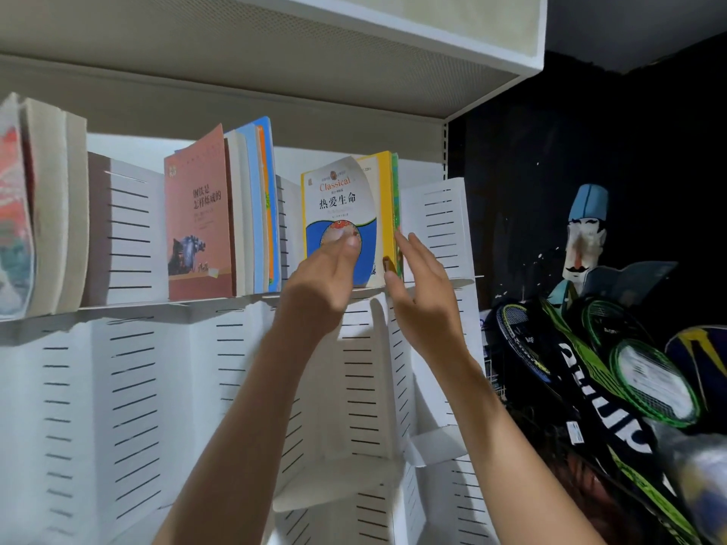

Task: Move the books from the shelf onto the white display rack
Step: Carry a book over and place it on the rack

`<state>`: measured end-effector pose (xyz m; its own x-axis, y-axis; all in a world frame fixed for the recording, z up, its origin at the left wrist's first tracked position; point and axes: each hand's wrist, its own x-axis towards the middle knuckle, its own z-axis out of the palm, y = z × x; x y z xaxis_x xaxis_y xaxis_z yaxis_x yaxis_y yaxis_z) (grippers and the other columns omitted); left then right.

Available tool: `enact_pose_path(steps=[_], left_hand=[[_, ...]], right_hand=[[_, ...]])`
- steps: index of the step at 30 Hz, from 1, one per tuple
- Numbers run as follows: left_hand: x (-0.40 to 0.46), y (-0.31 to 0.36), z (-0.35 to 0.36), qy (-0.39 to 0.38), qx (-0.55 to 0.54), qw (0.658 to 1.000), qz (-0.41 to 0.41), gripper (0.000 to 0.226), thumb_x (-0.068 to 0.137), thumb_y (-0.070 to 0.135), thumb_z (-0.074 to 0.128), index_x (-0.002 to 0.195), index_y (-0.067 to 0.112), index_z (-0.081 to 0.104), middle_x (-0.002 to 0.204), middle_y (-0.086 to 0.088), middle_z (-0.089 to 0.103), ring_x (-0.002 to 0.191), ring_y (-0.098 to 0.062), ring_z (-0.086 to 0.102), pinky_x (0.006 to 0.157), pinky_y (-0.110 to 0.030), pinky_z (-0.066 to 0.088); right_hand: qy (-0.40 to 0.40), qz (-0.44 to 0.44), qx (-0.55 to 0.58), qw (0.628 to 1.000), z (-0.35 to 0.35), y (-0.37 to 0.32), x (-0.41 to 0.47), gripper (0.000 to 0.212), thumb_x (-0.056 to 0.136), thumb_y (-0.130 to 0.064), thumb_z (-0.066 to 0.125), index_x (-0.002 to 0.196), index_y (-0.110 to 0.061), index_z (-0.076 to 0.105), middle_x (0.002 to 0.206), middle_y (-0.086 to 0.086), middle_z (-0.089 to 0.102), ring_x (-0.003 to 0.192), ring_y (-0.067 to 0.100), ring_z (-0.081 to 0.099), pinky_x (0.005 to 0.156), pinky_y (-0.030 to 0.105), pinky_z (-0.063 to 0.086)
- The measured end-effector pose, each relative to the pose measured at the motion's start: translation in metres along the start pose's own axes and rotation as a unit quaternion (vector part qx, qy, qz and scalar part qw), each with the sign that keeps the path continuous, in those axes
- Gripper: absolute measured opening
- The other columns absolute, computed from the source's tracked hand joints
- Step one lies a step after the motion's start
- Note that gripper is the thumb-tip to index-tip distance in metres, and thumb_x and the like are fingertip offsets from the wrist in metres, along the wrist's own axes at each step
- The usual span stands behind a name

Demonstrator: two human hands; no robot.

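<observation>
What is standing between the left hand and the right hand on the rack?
In the head view, the yellow and blue book stands between them: the left hand rests on its front cover, and the right hand is at its right edge.

books (pixel 340 218) upright on rack (pixel 130 308), rackets (pixel 613 371) right

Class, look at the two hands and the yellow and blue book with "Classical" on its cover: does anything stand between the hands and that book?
Nothing visible does. The left hand already presses on the cover of the yellow and blue "Classical" book, and the right hand lies against the right edge of the small stack it fronts.
</observation>
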<state>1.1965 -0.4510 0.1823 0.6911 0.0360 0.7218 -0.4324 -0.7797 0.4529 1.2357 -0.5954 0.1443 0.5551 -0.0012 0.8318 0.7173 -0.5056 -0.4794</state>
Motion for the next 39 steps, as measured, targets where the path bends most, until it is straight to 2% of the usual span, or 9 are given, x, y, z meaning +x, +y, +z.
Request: enact_pose_path(steps=[2,3,6,10,16,21,27,32,39], left_hand=[[-0.02,-0.004,-0.002,0.01,-0.029,0.999,0.025,0.046,0.108,0.028,0.034,0.138,-0.001,0.053,0.129,-0.019,0.062,0.12,-0.036,0.06,0.1,-0.042,0.052],[-0.031,-0.006,-0.005,-0.011,-0.005,1.0,0.028,0.054,0.107,0.037,0.028,0.139,0.0,0.051,0.126,-0.022,0.061,0.117,-0.04,0.06,0.094,-0.047,0.055],[-0.073,-0.003,-0.016,0.004,0.079,0.997,-0.001,0.079,0.093,0.071,0.005,0.151,0.028,0.038,0.155,-0.008,0.041,0.145,-0.027,0.034,0.111,-0.05,0.038],[-0.14,0.007,-0.028,0.015,0.134,0.991,-0.006,0.08,0.086,0.075,0.007,0.156,0.039,0.023,0.165,0.005,0.019,0.153,-0.016,0.014,0.119,-0.04,0.017],[-0.224,-0.002,-0.05,-0.005,0.18,0.982,-0.052,0.075,0.09,0.074,0.011,0.154,0.039,0.027,0.164,0.004,0.019,0.153,-0.016,0.009,0.115,-0.032,0.008],[-0.281,-0.007,-0.087,-0.021,0.199,0.975,-0.092,0.077,0.092,0.075,0.01,0.155,0.036,0.029,0.164,-0.002,0.023,0.153,-0.022,0.011,0.119,-0.038,0.015],[-0.353,-0.017,-0.143,-0.001,0.155,0.971,-0.184,0.071,0.087,0.074,0.013,0.152,0.048,0.024,0.165,0.015,0.013,0.15,0.002,-0.005,0.123,-0.031,0.008],[-0.415,-0.031,-0.207,0.029,0.136,0.962,-0.235,0.073,0.086,0.077,0.016,0.151,0.046,0.03,0.165,0.017,0.014,0.15,0.002,-0.001,0.123,-0.03,0.006],[-0.525,-0.04,-0.33,0.067,0.18,0.94,-0.283,0.075,0.088,0.073,0.019,0.152,0.038,0.034,0.164,0.008,0.02,0.152,-0.007,0.006,0.119,-0.024,0.003]], right_hand=[[0.026,-0.024,0.004,0.999,-0.01,-0.01,-0.015,0.048,0.1,-0.024,0.05,0.147,-0.026,0.044,0.155,-0.003,0.039,0.144,0.007,0.028,0.115,0.015,0.019],[0.039,-0.05,-0.011,0.998,-0.015,-0.014,-0.025,0.047,0.1,-0.026,0.049,0.146,-0.023,0.047,0.154,0.001,0.042,0.143,0.011,0.032,0.114,0.019,0.023],[0.034,-0.078,-0.054,0.995,-0.03,-0.024,-0.058,0.048,0.101,-0.037,0.046,0.147,-0.025,0.045,0.155,0.0,0.041,0.142,0.016,0.036,0.109,0.018,0.026],[0.009,-0.091,-0.07,0.993,-0.041,-0.04,-0.111,0.05,0.102,-0.04,0.042,0.15,-0.026,0.041,0.158,-0.004,0.035,0.146,0.011,0.028,0.115,0.019,0.022],[-0.066,-0.06,-0.053,0.995,-0.037,-0.069,-0.181,0.053,0.102,-0.047,0.034,0.153,-0.031,0.031,0.162,-0.009,0.024,0.15,0.007,0.014,0.119,0.031,0.021],[-0.116,-0.029,-0.032,0.992,-0.024,-0.101,-0.229,0.056,0.1,-0.051,0.033,0.152,-0.03,0.034,0.162,-0.008,0.024,0.151,0.009,0.014,0.117,0.031,0.02],[-0.188,0.001,-0.001,0.982,-0.011,-0.152,-0.287,0.058,0.098,-0.059,0.028,0.153,-0.038,0.027,0.163,-0.013,0.019,0.15,0.001,0.005,0.115,0.024,0.014],[-0.221,-0.003,0.029,0.975,0.012,-0.218,-0.334,0.057,0.099,-0.057,0.031,0.152,-0.038,0.029,0.163,-0.012,0.021,0.15,0.003,0.008,0.121,0.035,0.021],[-0.275,-0.029,0.091,0.957,0.054,-0.35,-0.416,0.062,0.097,-0.058,0.03,0.152,-0.031,0.036,0.161,-0.008,0.027,0.15,0.007,0.015,0.115,0.017,0.009]])
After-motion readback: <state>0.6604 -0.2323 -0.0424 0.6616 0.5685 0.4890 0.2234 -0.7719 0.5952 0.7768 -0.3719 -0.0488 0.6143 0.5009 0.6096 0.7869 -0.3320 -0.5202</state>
